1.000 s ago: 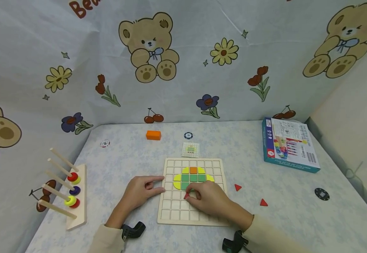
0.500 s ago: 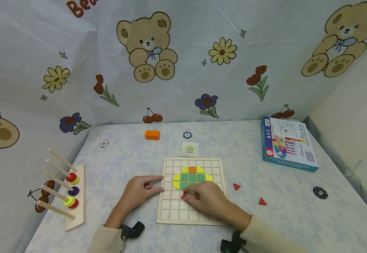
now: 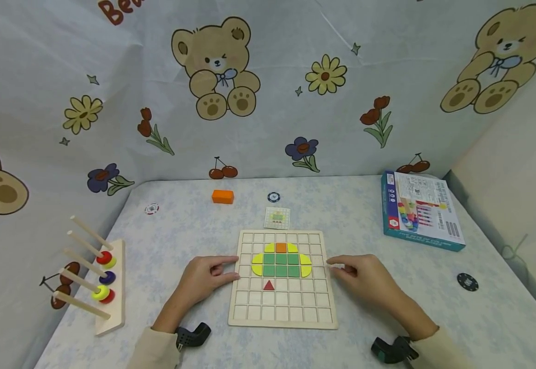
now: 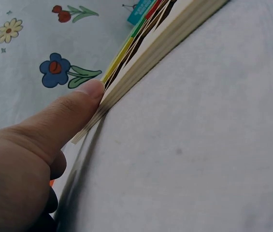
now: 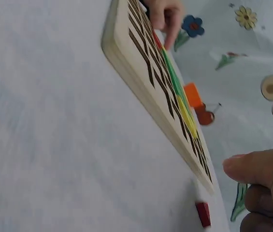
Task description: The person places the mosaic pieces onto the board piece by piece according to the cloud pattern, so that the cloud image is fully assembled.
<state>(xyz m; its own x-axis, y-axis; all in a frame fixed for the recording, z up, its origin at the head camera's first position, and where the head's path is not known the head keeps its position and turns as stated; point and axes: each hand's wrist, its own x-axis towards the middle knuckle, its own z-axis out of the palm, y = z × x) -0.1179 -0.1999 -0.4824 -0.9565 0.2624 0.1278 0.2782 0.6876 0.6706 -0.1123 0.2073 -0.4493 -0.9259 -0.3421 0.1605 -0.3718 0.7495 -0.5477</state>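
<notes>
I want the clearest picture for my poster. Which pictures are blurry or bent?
Head view: sharp and evenly lit, but its wide lens bends the edges. Left wrist view: the thumb and wooden board are soft, too close. Right wrist view: the tablecloth looks smeared, while the board's grid stays fairly clear.

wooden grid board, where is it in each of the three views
Head: the wooden grid board lies flat at centre, between the left hand and the right hand.
Left wrist: only its pale edge shows, running from the thumb tip to the top right.
Right wrist: a tilted slab from top centre down to the lower right.
Shared landmark: the yellow tiles set in the board.
</notes>
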